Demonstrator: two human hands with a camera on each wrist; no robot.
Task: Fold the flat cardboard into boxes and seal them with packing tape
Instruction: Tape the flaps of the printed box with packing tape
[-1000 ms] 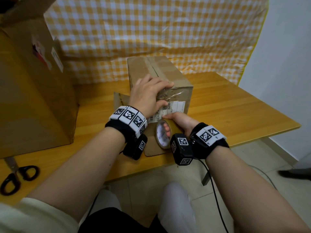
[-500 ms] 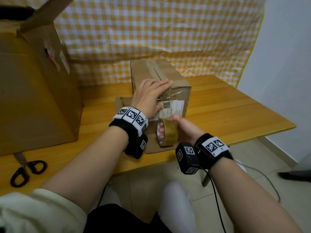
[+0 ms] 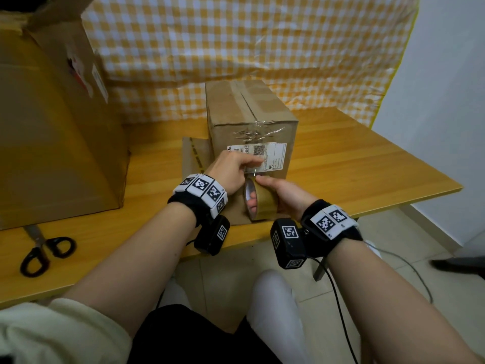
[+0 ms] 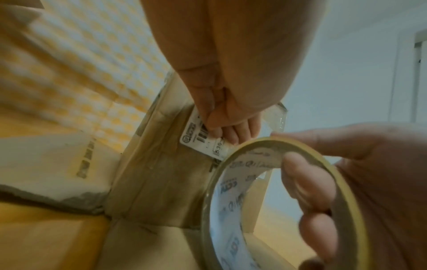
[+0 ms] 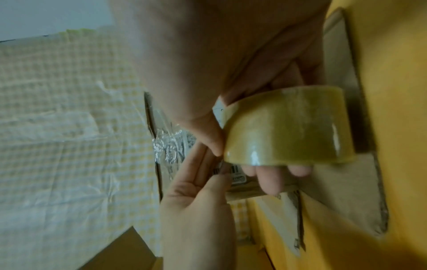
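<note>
Down from the box (image 3: pixel 249 119) top comes the left hand (image 3: pixel 231 170), now pinching the tape end against the label (image 3: pixel 265 156). Right hand (image 3: pixel 284 195) grips the tape roll (image 3: pixel 262 200) just below that label.

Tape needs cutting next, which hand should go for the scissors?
Left. The scissors lie on the table's left side, and the right hand holds the tape roll. The left hand must first release the tape.

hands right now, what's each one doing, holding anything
Left hand: fingers pinch the loose tape end against the small box.
Right hand: grip closed round the tape roll.
</note>
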